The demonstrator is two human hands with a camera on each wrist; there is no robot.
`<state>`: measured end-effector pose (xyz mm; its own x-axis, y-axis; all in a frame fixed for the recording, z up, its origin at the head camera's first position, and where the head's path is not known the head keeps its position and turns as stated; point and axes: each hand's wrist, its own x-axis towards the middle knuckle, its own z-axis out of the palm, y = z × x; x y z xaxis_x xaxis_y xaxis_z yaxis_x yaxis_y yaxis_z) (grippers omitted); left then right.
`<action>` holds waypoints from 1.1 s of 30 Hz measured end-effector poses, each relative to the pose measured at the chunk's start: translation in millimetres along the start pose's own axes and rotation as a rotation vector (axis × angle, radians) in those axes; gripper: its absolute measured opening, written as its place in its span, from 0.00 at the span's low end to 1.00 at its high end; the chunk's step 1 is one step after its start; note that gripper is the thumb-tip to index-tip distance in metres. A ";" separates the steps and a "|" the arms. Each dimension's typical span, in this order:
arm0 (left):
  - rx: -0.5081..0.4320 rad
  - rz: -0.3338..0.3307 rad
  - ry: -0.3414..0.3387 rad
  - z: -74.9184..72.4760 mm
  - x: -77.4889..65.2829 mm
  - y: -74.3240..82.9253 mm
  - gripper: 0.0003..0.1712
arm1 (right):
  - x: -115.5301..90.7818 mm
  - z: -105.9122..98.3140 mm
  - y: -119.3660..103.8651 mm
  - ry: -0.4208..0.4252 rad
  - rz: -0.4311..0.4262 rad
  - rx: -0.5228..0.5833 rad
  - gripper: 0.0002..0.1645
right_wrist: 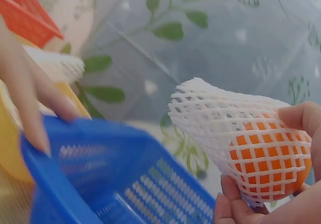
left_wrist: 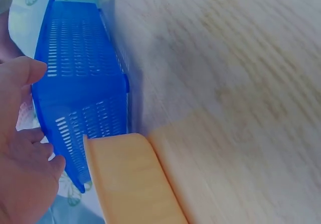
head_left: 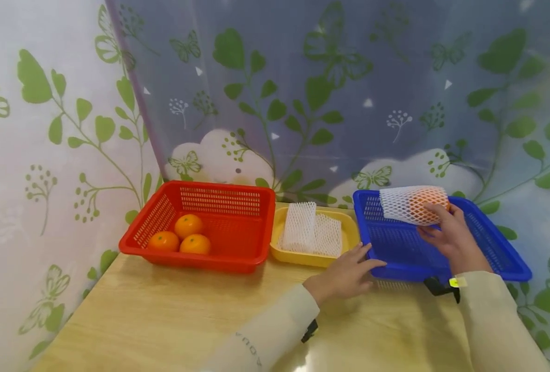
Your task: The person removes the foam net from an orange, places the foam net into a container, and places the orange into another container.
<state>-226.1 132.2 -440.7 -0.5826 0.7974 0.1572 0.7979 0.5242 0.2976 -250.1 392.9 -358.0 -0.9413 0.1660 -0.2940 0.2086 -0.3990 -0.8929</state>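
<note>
My right hand grips an orange inside a white foam net sleeve, thumb on one side and fingers beneath. The sleeve's far end hangs loose past the fruit, to the left. Below it stands a blue basket, and the sleeved orange is held above its back part. At the basket's front left corner is my left hand, its fingers spread and loosely bent, the fingertips right at the rim. In the left wrist view, that hand's thumb lies along the blue rim.
A yellow tray with white foam nets stands between the blue basket and a red basket. Three oranges lie in the red basket's left part. A patterned curtain hangs right behind the wooden table.
</note>
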 end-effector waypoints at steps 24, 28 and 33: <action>-1.467 -0.454 0.154 -68.8 -22.6 -48.3 0.37 | -61.1 71.3 58.5 -0.568 -0.129 -0.320 0.42; -1.438 -0.395 0.044 -70.2 -33.3 -54.4 0.37 | -60.7 76.4 74.4 -0.631 -0.139 -0.421 0.43; -1.343 -0.414 -0.081 -58.3 -50.5 -64.2 0.32 | -60.6 82.7 96.7 -0.611 -0.121 -0.603 0.44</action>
<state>-256.9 40.9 -412.9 -0.6885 0.6966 -0.2019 -0.2079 0.0771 0.9751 -194.9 269.7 -398.4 -0.9079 -0.4058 -0.1052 0.0403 0.1652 -0.9854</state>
